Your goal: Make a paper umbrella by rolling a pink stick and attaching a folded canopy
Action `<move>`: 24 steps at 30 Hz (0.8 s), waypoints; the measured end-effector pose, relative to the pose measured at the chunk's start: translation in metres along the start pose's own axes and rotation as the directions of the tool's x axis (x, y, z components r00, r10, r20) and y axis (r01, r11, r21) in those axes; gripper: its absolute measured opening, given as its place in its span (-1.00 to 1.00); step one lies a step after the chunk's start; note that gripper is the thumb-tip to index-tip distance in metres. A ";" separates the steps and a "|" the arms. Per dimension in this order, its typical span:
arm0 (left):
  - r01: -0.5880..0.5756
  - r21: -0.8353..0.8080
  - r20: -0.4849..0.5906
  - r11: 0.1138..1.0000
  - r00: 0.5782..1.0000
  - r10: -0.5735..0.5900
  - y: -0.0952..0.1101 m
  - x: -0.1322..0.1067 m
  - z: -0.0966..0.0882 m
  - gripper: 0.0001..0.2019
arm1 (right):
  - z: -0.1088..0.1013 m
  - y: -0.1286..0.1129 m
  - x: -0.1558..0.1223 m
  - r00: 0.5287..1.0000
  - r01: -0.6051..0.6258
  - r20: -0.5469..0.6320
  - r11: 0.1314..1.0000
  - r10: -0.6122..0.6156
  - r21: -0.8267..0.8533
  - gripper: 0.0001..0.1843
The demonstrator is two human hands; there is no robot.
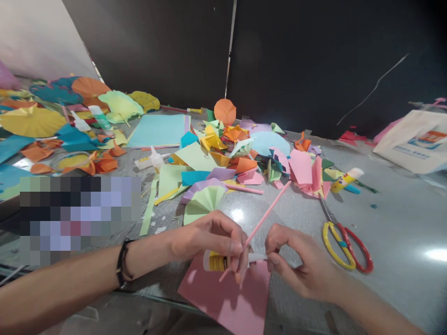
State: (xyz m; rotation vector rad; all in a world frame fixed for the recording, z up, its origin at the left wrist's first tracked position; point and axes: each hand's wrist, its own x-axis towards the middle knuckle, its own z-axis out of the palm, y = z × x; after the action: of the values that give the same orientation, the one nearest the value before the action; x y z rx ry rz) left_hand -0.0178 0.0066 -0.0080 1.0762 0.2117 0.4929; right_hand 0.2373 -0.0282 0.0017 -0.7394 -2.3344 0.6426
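My left hand (223, 244) is closed around a glue bottle (215, 260) with a yellow label, lying sideways in the fingers. The same hand also grips a thin pink paper stick (268, 211), which slants up to the right. My right hand (296, 260) pinches the end of the bottle's white nozzle (256, 257); whether a cap is between the fingertips is too small to tell. Beneath both hands a pink paper sheet (240, 302) lies at the table's front edge. A green pleated paper fan (204, 204) is just beyond my left hand.
Scissors (338, 246) with yellow and red handles lie right of my right hand, near a glue stick (347, 180). Coloured paper scraps (209, 156) crowd the middle. A white bag (415, 139) stands at right; paper umbrellas (33, 121) are at left. A dark panel (296, 60) rises behind.
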 end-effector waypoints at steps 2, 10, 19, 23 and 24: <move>-0.004 -0.009 -0.001 1.000 1.000 0.004 0.000 0.000 0.000 -0.66 | 0.000 0.000 0.000 1.000 -0.009 0.004 1.000 0.009 0.019 -0.86; -0.009 -0.019 -0.006 1.000 1.000 0.009 -0.002 0.001 -0.003 -0.68 | 0.001 0.002 0.001 1.000 0.009 -0.026 0.997 -0.007 0.074 -0.88; -0.011 -0.016 -0.011 1.000 1.000 0.011 -0.003 0.000 -0.006 -0.68 | 0.003 0.010 -0.004 0.982 0.120 -0.138 0.991 -0.128 -0.066 -0.66; -0.011 -0.010 -0.030 1.000 1.000 0.010 -0.003 0.000 -0.004 -0.68 | 0.004 0.009 -0.002 0.974 0.139 -0.158 0.980 -0.161 -0.146 -0.75; -0.006 -0.012 -0.036 1.000 0.999 0.006 -0.003 0.000 -0.004 -0.68 | 0.004 0.008 -0.001 0.973 0.148 -0.152 0.977 -0.172 -0.156 -0.79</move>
State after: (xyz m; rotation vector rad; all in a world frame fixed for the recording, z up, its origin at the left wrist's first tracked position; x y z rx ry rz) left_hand -0.0189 0.0087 -0.0125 1.0567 0.2372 0.5191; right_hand 0.2384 -0.0239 -0.0065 -0.6330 -2.2749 0.3312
